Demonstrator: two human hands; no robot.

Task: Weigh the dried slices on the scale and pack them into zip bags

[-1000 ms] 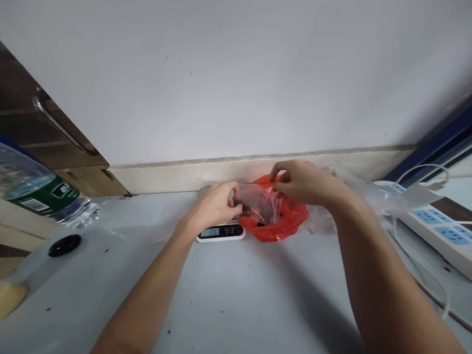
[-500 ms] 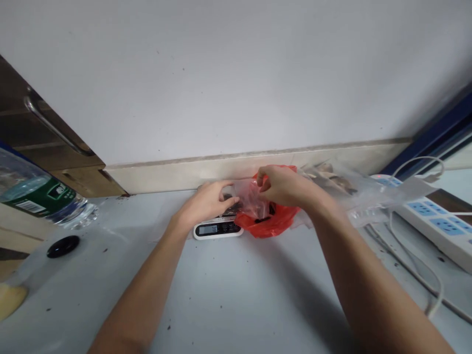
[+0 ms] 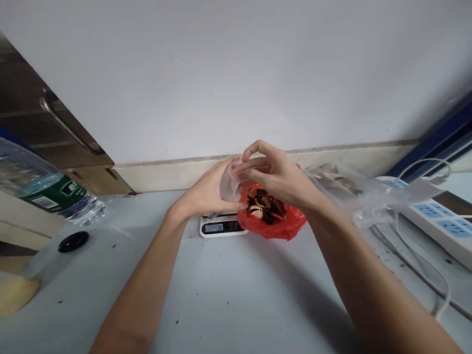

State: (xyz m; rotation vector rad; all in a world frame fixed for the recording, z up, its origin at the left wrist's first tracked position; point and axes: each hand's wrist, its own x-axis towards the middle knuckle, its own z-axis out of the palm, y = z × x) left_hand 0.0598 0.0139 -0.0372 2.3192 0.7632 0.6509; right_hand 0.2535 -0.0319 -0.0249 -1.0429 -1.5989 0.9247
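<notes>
A white kitchen scale lies on the pale table near the wall, its display lit and its top mostly hidden. Above it, my left hand curves round a clear plastic bag, with the thumb low and the fingers behind. My right hand has its fingers bent and spread apart, the tips against the clear bag's edge. Below the right hand stands an open red plastic bag, holding dark brown dried pieces. It overlaps the scale's right end.
A water bottle with a green label and a black oval object are at left. On the right lie another clear bag with dried pieces, a white power strip and cables. A wall rises behind.
My right hand has lifted the clear bag up and left out of the red bag, uncovering the dried pieces, and its fingers have spread. My left hand now reaches round the clear bag.
</notes>
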